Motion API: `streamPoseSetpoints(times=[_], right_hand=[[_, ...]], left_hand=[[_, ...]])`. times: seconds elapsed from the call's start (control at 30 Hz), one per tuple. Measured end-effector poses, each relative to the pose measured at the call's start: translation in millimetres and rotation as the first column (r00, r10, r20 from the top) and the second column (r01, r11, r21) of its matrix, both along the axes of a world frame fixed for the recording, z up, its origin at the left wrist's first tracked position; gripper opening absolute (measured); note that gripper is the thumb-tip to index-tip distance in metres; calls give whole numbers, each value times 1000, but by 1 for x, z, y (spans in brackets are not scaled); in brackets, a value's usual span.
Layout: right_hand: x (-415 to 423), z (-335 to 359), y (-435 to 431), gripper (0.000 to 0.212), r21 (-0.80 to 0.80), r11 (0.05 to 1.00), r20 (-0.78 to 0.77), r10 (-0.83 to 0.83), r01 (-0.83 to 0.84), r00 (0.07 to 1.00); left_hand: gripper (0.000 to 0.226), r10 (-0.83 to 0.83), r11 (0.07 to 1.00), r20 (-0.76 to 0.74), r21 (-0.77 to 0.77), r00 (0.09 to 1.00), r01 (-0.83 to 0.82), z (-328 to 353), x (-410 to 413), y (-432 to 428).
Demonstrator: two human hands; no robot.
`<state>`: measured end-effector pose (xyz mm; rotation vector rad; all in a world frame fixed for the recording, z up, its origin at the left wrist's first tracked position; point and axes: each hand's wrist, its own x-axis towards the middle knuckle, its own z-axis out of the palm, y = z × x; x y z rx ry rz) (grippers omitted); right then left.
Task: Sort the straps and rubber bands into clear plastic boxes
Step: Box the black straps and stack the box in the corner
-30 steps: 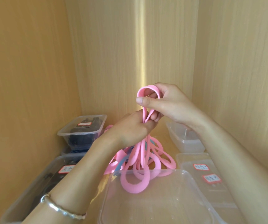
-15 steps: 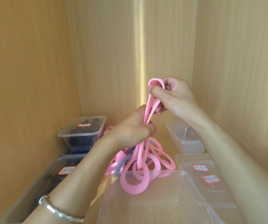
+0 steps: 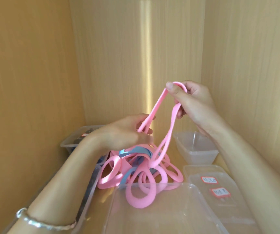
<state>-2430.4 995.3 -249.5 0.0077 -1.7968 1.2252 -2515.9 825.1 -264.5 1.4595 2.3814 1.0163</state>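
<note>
Taut pink strap (image 3: 157, 105) between pinching fingers (image 3: 171, 86) of right hand (image 3: 198, 102) above and left hand (image 3: 124, 132) below.

Right hand (image 3: 195, 102) at 1 o'clock pinches the top of a stretched pink band (image 3: 156, 107). Left hand (image 3: 125, 130), at 8 o'clock from it, grips one strand lower down; the other strand runs into the pile of pink and blue bands (image 3: 162, 176). Large clear box (image 3: 178, 217) at 6 o'clock, one pink loop over its rim. Small clear box (image 3: 195, 149) at 3 o'clock of the pile, labelled lids (image 3: 220, 200) at 4.
</note>
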Motion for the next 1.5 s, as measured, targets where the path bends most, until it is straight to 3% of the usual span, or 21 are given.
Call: streamPoseSetpoints(times=[0.13,0.23,0.4,0.5,0.63,0.77,0.83,0.97,1.13,1.2,1.3,1.37,1.5], right_hand=[[2,-1,8,28,-11,999,-17,-36,35,999],[0,-4,11,39,63,997,47,-52,49,998],[-1,-10,12,71,235,972,197,-49,2,979],[1,-13,10,67,282,956,323,-18,-78,946],[-4,-20,3,59,205,923,472,199,-326,859],[-17,-29,-1,85,49,866,571,384,-497,726],[-22,-32,-2,78,44,903,575,328,-428,750],[-29,-44,-8,18,284,924,542,66,-257,838],[-44,-65,-35,9,475,834,604,-78,-280,793],[-50,-69,-49,14,541,765,678,-149,-350,720],[-57,-67,-66,33,503,713,794,-160,-488,586],[-60,-65,-70,37,518,678,813,-202,-521,546],[-58,-68,-68,18,544,616,828,-281,-570,486]], left_hand=[[22,222,969,127,81,967,-233,3,-15,-13],[33,319,897,293,216,902,-387,5,-19,-17],[32,281,799,497,352,821,-487,5,-22,-13],[18,161,713,537,518,828,-473,10,-26,-12],[21,28,540,573,681,819,-495,16,-28,-12],[34,45,474,563,715,825,-514,15,-34,-17],[41,87,449,551,722,830,-526,14,-37,-19],[52,95,437,558,721,825,-538,14,-39,-21],[51,-33,444,631,704,775,-555,12,-40,-25],[51,-65,423,654,702,753,-573,11,-41,-25],[51,-68,392,670,700,740,-597,11,-43,-26],[50,-51,371,674,698,737,-613,12,-45,-26],[48,-34,389,663,698,748,-601,11,-42,-21]])
